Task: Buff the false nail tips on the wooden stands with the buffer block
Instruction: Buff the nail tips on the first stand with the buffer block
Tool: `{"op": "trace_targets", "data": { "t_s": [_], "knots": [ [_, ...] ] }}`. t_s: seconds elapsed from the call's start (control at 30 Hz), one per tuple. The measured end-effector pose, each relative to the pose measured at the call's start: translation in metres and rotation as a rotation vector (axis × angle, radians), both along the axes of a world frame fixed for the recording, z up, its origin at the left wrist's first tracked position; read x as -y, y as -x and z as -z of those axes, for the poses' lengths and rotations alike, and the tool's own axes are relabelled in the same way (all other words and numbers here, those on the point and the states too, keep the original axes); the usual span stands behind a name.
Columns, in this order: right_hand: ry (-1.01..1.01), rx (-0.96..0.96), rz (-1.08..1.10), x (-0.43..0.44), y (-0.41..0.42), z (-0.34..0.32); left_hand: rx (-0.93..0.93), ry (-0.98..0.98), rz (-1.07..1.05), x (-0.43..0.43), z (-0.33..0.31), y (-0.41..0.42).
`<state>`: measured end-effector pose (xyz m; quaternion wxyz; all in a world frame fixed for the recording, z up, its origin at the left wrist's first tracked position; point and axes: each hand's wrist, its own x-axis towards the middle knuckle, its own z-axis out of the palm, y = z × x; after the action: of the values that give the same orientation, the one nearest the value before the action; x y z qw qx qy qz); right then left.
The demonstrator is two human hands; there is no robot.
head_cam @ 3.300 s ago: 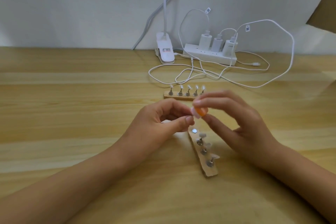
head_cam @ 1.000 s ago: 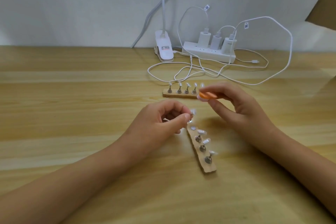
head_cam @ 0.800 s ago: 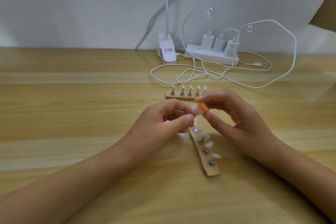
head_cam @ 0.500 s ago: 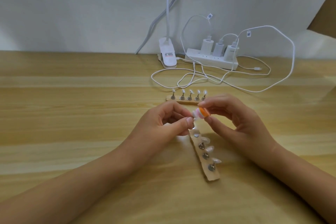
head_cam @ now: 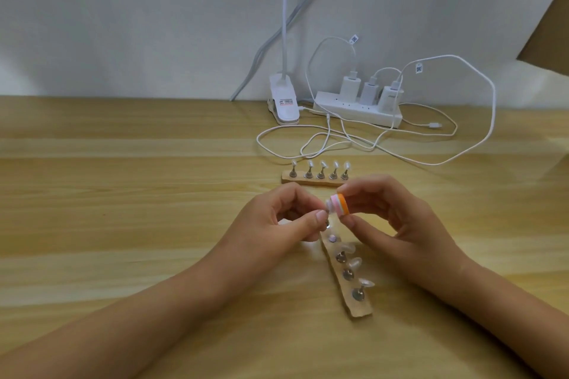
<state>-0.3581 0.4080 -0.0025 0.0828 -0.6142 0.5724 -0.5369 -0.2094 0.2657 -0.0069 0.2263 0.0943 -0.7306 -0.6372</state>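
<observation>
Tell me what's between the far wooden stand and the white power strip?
Loops of white charger cable lie there on the table, shown in the head view.

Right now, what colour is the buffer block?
The buffer block is layered orange, pink and white; clearest in the head view.

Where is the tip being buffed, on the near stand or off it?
Off it: the left hand pinches it above the near stand, where one spot shows a bare disc.

Red-printed label (head_cam: pixel 285 101) on lamp clip (head_cam: pixel 288 115), too blurred to read; dark marks on cable tags (head_cam: pixel 354 39), illegible
</observation>
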Motion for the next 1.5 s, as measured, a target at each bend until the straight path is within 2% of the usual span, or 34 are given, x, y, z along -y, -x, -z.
{"op": "trace_targets", "data": {
  "t_s": [0.1,0.27,0.47,0.63,0.73,0.87,0.97,1.1,1.23,1.5],
  "knots": [
    [0.017,0.008,-0.020,0.000,-0.003,-0.001,-0.003,-0.005,0.004,0.000,0.000,0.001],
    [-0.010,0.124,-0.024,-0.002,-0.002,-0.002,0.002,-0.021,0.006,-0.001,0.001,0.002],
    [0.028,-0.042,0.086,-0.002,-0.002,-0.005,-0.042,-0.022,0.040,0.000,0.000,0.001],
    [0.053,0.041,0.034,-0.004,-0.007,-0.007,-0.066,0.004,0.056,-0.001,-0.001,0.000],
    [0.008,0.002,0.032,-0.005,-0.006,-0.008,-0.063,0.024,0.041,-0.001,0.001,-0.001],
    [0.070,-0.029,0.026,-0.006,-0.006,-0.010,-0.047,0.062,0.029,0.000,0.001,-0.002],
    [0.000,-0.038,0.030,-0.007,-0.006,-0.009,-0.039,0.055,0.019,0.000,0.000,-0.002],
    [0.088,-0.179,0.042,-0.008,-0.006,-0.013,-0.034,0.068,0.011,-0.002,-0.002,-0.002],
    [0.035,-0.358,0.083,-0.006,-0.003,-0.011,-0.020,0.066,-0.018,-0.001,-0.002,-0.002],
    [0.053,-0.402,0.142,-0.008,-0.001,-0.012,0.004,0.072,0.011,-0.002,-0.001,-0.002]
  ]
}}
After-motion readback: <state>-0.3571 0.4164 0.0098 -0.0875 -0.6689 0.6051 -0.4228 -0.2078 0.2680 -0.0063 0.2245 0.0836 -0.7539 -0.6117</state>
